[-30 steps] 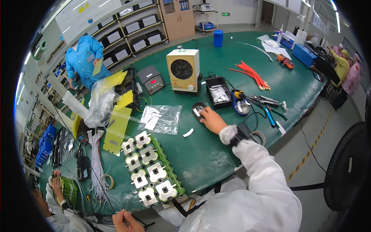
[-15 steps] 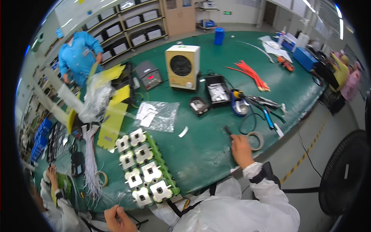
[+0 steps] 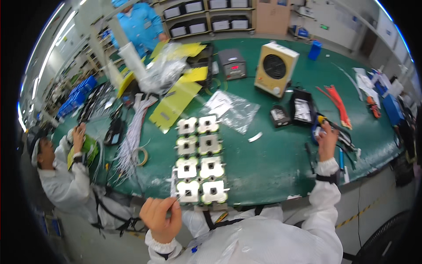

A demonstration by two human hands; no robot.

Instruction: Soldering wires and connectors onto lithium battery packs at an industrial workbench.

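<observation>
My left hand (image 3: 161, 219) is closed in a pinch at the near left corner of a battery pack (image 3: 200, 159). Something thin shows at its fingertips, too small to name. The pack has two rows of white plates with dark square centres over green-edged cells. On the right, my right hand (image 3: 327, 140) has its fingers apart at the yellow-and-black handle of a soldering iron (image 3: 322, 119) in a blue holder. Whether the fingertips touch the handle I cannot tell. A dark pen-like tool (image 3: 310, 158) lies beside my right wrist.
Behind the pack are yellow sheets (image 3: 176, 105) and a clear plastic bag (image 3: 241, 116). A yellow fan unit (image 3: 276, 70) stands near a black tray (image 3: 302, 108) and red wires (image 3: 336, 105). White wires (image 3: 134, 132) lie left, near a person in white (image 3: 66, 167). Another person in blue (image 3: 140, 26) stands behind.
My right hand has let go of the dark tool and moved forward to the soldering iron. My left hand has come up to the pack's near corner. The view has swung left.
</observation>
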